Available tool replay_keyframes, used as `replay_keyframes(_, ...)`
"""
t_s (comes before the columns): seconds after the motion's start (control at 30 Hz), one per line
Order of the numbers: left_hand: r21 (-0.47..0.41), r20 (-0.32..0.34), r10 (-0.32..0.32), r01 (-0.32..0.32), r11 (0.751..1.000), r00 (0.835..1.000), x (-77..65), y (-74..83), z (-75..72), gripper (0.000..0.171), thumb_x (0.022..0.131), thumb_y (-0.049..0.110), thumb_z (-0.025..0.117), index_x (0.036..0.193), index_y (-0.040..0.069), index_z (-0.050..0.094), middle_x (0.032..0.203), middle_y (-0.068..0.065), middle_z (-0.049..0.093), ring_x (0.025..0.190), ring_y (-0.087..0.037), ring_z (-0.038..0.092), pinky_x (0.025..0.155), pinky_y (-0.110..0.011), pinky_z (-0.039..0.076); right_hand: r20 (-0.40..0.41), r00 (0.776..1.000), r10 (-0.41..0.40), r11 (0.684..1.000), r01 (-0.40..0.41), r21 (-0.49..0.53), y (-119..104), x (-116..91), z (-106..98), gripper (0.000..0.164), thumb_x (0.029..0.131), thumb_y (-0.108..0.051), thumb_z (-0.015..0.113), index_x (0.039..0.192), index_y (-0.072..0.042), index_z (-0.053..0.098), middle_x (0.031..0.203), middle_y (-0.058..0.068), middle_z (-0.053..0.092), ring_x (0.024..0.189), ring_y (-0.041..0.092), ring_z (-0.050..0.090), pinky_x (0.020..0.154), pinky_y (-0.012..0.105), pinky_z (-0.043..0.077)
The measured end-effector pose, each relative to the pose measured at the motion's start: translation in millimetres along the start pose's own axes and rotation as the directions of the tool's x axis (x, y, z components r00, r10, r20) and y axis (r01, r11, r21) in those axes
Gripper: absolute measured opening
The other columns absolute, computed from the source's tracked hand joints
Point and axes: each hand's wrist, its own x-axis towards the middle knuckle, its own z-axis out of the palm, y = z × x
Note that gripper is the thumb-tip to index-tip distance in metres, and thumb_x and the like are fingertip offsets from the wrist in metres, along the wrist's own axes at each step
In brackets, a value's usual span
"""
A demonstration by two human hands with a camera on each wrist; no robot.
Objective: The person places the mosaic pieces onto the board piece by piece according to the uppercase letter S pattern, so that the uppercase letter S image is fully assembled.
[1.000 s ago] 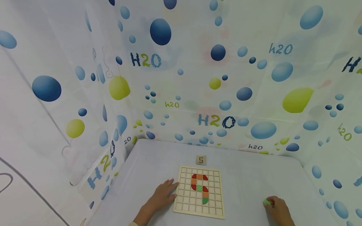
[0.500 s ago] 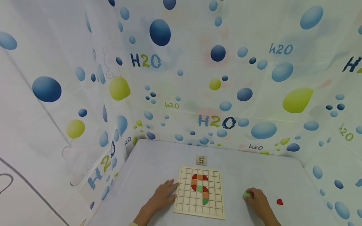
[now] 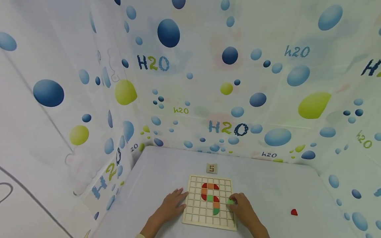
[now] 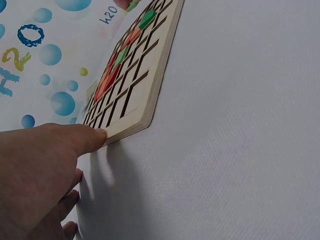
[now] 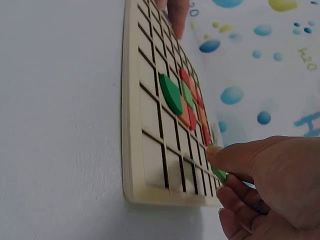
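Note:
A wooden grid board (image 3: 196, 217) lies on the table. On it, red, orange and green tiles form an S-like figure, with a dark green rounded tile (image 5: 171, 94) at its lower end. My left hand (image 3: 171, 205) rests at the board's left edge; in the left wrist view its thumb (image 4: 92, 140) touches the rim. With thumb and fingers my right hand (image 3: 242, 208) pinches a light green tile (image 3: 230, 201) over the board's right edge. Fingers partly cover that tile (image 5: 219, 174) in the right wrist view, so its full shape is hidden.
A small card (image 3: 211, 168) marked with an S-like figure lies behind the board. A loose red piece (image 3: 294, 212) lies on the white tabletop (image 3: 268, 181) to the right. Printed curtains (image 3: 202, 99) hang around the table.
My right hand has carried the light green tile leftward from the table's right side to the board's edge, uncovering the red piece. The left hand has stayed put.

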Motion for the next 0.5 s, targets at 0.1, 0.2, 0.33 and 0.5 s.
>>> replay_keyframes(0.1, 0.006, -0.011, 0.005, -0.005, 1.000, 1.000, -0.6, -0.9, 0.8, 0.055, 0.102, 0.030, 0.067, 0.153, 0.012, 0.055, 0.163, -0.021, 0.046, 0.152, -0.046, 0.039, 0.121, -0.070, 0.031, 0.041, 0.994, -0.101, 0.994, 0.100, 0.039, -11, -2, 7, 0.021, 0.091, -0.008, 0.081, 0.108, -0.006, 0.069, 0.104, 0.004, 0.058, 0.100, 0.018, 0.060, 0.088, 0.042, 0.058)
replay_keyframes(0.2, 0.012, -0.021, 0.011, -0.011, 1.000, 1.000, -0.9, -2.5, 2.3, 0.055, 0.102, 0.029, 0.067, 0.154, 0.014, 0.055, 0.163, -0.020, 0.046, 0.152, -0.046, 0.040, 0.121, -0.070, 0.031, 0.084, 0.976, -0.201, 0.979, 0.198, 0.046, -21, -5, 13, 0.021, 0.091, -0.009, 0.081, 0.108, -0.006, 0.069, 0.103, 0.004, 0.059, 0.097, 0.017, 0.059, 0.084, 0.039, 0.058)
replay_keyframes(0.33, 0.011, -0.026, 0.018, -0.018, 1.000, 1.000, -0.9, -3.9, 3.8, 0.055, 0.102, 0.028, 0.068, 0.154, 0.014, 0.055, 0.162, -0.020, 0.047, 0.151, -0.046, 0.040, 0.121, -0.070, 0.032, 0.134, 0.955, -0.266, 0.963, 0.270, -0.018, -30, -7, 25, 0.020, 0.092, -0.015, 0.082, 0.107, -0.010, 0.070, 0.100, -0.001, 0.058, 0.088, 0.012, 0.055, 0.080, 0.040, 0.049)
replay_keyframes(0.5, 0.015, -0.026, 0.023, -0.022, 1.000, 0.999, -0.4, -4.0, 4.4, 0.055, 0.102, 0.029, 0.067, 0.153, 0.014, 0.055, 0.162, -0.020, 0.047, 0.151, -0.046, 0.040, 0.121, -0.070, 0.032, 0.160, 0.941, -0.297, 0.943, 0.315, -0.106, -34, -9, 36, 0.022, 0.089, -0.023, 0.086, 0.102, -0.017, 0.070, 0.095, -0.008, 0.055, 0.083, 0.006, 0.050, 0.076, 0.042, 0.040)
